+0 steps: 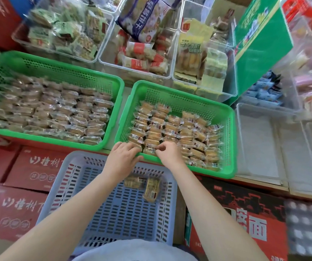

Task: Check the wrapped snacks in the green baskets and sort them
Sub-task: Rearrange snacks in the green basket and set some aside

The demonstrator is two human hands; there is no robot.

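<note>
Snack (150,150) seemingly pinched by both hands.

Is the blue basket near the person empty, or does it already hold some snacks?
Not empty: the blue basket holds at least two wrapped snacks near its far edge.

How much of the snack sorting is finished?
Only a little. Two snacks already lie in the blue basket. Both hands, left and right, are on a snack at the near edge of the right green basket. That basket and the left green basket remain nearly full.
</note>
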